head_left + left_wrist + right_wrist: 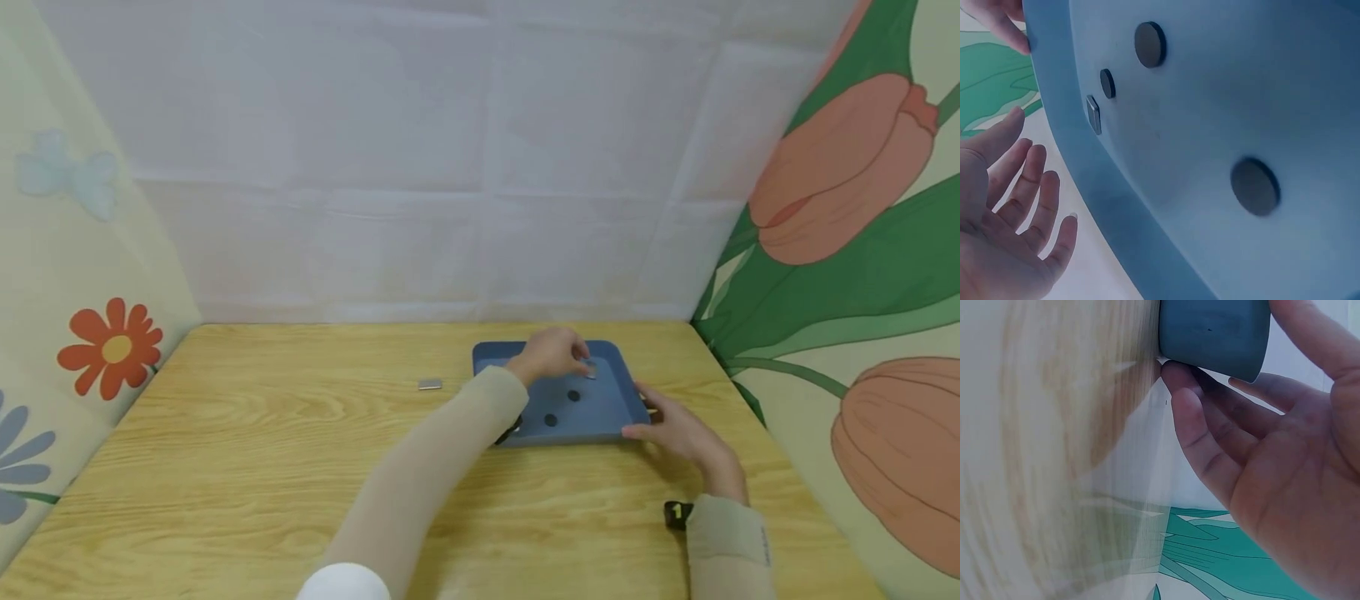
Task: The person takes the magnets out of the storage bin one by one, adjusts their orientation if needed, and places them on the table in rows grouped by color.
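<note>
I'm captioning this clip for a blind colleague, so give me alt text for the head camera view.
A person's left hand reaches into a shallow blue rectangular plastic tray on a light wooden table, fingers at a small silver rectangular piece, while the right hand holds the tray's near right corner. Two small dark round discs lie in the tray, and another small silver rectangular block sits left of it.

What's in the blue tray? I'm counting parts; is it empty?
Not empty: the blue tray holds dark discs and a small grey block.

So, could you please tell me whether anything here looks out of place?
One small silvery block lies alone on the wooden table, left of the blue tray, while a similar block and the dark discs sit inside it.
</note>
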Demonstrator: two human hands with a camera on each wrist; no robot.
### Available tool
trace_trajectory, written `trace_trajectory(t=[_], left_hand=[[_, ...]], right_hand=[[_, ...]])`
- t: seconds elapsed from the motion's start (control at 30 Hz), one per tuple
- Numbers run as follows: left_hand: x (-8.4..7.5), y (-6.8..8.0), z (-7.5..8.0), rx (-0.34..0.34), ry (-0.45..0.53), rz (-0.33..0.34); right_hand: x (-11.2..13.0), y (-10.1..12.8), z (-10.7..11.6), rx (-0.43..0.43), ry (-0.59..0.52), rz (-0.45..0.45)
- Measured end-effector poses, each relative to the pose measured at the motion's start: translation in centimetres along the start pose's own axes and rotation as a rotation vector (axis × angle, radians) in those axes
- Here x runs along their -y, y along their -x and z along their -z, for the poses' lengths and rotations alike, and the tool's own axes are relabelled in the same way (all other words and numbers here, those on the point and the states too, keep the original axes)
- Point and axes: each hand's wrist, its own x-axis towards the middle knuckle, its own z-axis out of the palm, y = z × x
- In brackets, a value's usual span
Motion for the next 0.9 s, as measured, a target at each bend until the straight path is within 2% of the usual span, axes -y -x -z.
trace_trajectory(t=[0.3, 0.5, 0.73, 0.9], left_hand=[[-0.2, -1.8, -1.2, -0.006, -0.048, 0.065], [-0.4, -2.4, -1.2, -0.011, -0.039, 0.105], [-0.3, -2.8, -1.4, 0.020, -0.067, 0.117], [-0.1, -3.4, -2.0, 0.036, -0.102, 0.094]], right_hand=[[0.0, -0.1, -0.1, -0.003, -0.004, -0.021], [-0.1, -0.2, 0.2, -0.010, -0.001, -0.028], [-0.2, -0.4, 0.1, -0.017, -0.025, -0.035], [-0.4, -0.3, -0.1, -0.013, -0.026, -0.040]])
